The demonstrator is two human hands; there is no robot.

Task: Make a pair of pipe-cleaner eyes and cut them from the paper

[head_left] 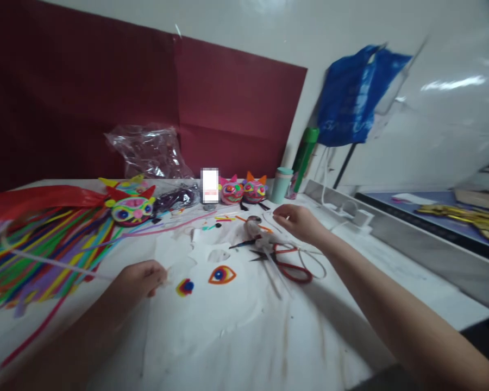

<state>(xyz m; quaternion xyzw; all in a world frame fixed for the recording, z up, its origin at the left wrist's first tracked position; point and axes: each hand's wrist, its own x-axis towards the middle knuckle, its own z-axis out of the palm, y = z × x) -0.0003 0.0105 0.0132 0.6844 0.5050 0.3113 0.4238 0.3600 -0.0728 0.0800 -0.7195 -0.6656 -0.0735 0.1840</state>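
Observation:
My left hand (144, 276) is closed in a pinch above the left part of a white sheet (212, 320). A long pale pipe cleaner (61, 263) curves up from the left and runs to this hand, with a pale bit at the fingertips. Two eye shapes of coloured pipe cleaner lie on the sheet: an orange-rimmed eye (222, 275) and a yellow-and-red eye (185, 287) nearer my left hand. My right hand (291, 218) hovers with curled fingers; whatever they hold is hidden. Below it lie red-handled scissors (295, 273) and a blurred glue gun (256, 231).
Bundled coloured pipe cleaners (52, 255) spread at left beside a finished cat-like head (130, 210). Two more heads, a pink one (231, 191) and an orange-eared one (255, 191), stand at the back near a mint-lidded cup (282, 185). A cable (321, 263) loops right of the scissors.

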